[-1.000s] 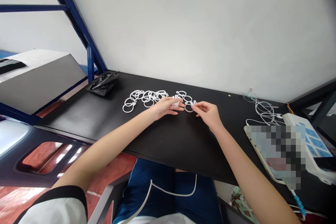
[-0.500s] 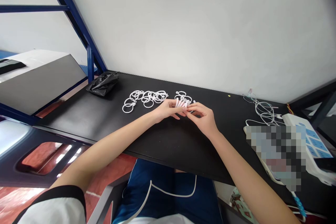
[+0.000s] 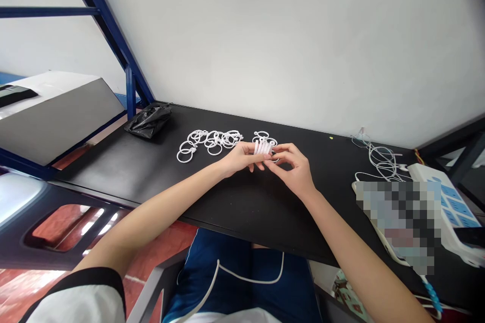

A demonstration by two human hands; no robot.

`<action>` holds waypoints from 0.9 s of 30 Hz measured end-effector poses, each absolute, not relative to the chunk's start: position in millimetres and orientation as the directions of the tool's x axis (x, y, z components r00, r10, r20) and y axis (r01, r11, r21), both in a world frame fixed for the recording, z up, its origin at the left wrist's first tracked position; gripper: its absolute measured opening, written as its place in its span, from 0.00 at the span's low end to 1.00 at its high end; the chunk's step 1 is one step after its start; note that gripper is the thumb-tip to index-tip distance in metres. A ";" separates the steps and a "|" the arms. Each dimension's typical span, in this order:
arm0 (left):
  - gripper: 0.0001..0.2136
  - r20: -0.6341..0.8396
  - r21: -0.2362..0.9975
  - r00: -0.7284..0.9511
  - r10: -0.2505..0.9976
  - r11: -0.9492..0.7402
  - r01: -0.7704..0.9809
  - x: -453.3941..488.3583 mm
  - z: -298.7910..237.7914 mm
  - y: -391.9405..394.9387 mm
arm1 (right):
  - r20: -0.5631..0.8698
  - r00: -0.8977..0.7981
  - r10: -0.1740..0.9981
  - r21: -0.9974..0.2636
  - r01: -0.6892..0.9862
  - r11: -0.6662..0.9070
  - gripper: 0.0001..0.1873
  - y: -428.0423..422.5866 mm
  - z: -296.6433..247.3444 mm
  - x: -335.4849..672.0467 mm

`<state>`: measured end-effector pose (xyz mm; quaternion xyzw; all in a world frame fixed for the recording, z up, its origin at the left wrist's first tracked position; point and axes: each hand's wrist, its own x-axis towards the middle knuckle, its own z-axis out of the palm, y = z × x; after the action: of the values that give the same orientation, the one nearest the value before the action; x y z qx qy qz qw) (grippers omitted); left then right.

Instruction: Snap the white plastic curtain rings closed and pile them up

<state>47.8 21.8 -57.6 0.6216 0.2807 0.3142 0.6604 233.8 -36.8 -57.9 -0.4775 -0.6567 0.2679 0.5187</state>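
Note:
Several white plastic rings, which look like curtain rings, stand side by side in a row between my fingers. My left hand is closed around the row from the left. From the right, my right hand pinches at the row's end, thumb and fingertips against the rings. Fingers hide part of the row. Just behind my hands lie a few more loose white rings. A larger group of white rings, some overlapping, lies on the black table to the left.
A crumpled black plastic bag sits at the table's far left. To the right are tangled white cables, a blurred-out phone-like device and a white power strip. A blue metal frame rises at left; the wall stands behind.
My right-hand fingers have shifted slightly at the end of the ring row and opened a little, showing more of the rings. The loose rings on the table have not moved.

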 end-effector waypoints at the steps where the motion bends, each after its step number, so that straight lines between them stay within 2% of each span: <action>1: 0.18 0.039 0.997 0.645 0.763 0.012 -0.075 47.6 -57.2 21.8 | 0.390 0.029 0.920 -0.878 0.312 0.362 0.11 -35.3 -58.3 234.4; 4: 0.18 0.107 0.994 0.653 0.749 -0.060 -0.094 48.5 -57.0 18.5 | 0.238 0.060 0.970 -0.961 0.159 0.226 0.22 -31.2 -59.0 234.2; 6: 0.16 0.149 0.989 0.667 0.730 -0.117 -0.093 51.2 -58.4 12.7 | 0.129 -0.013 0.991 -0.989 0.063 0.130 0.29 -31.1 -57.9 231.7; 8: 0.14 0.180 0.982 0.689 0.702 -0.171 -0.083 55.1 -60.6 5.3 | 0.043 -0.117 0.992 -0.999 0.003 0.044 0.32 -33.7 -55.5 228.3; 11: 0.08 0.203 0.971 0.725 0.658 -0.229 -0.064 60.6 -63.4 -4.2 | -0.036 -0.215 0.976 -0.999 -0.028 -0.043 0.29 -39.3 -51.2 223.6; 14: 0.09 0.190 0.970 0.747 0.637 -0.241 -0.040 62.7 -63.9 -7.2 | -0.051 -0.223 0.974 -0.997 -0.043 -0.062 0.22 -42.8 -48.3 221.1; 17: 0.15 0.127 0.981 0.802 0.584 -0.193 -0.014 61.4 -61.8 -5.5 | -0.041 -0.217 0.975 -0.997 -0.054 -0.054 0.20 -44.0 -48.1 219.7; 20: 0.23 0.028 0.997 0.874 0.485 -0.073 0.009 59.0 -57.1 -3.5 | -0.040 -0.221 0.974 -0.998 -0.041 -0.050 0.20 -43.9 -49.7 220.0; 23: 0.23 -0.036 0.998 0.901 0.432 0.069 0.007 54.9 -50.9 -1.2 | -0.029 -0.237 0.971 -0.999 -0.034 -0.038 0.20 -41.4 -50.0 225.2; 27: 0.21 -0.086 0.982 0.929 0.359 0.186 0.019 44.0 -42.8 6.2 | -0.013 -0.338 0.941 -0.998 -0.056 -0.034 0.28 -36.4 -43.2 239.6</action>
<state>44.0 6.2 -42.8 0.6281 0.1506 0.1127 0.7551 239.6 -36.4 -43.2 -0.3977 -0.5567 0.5991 0.4159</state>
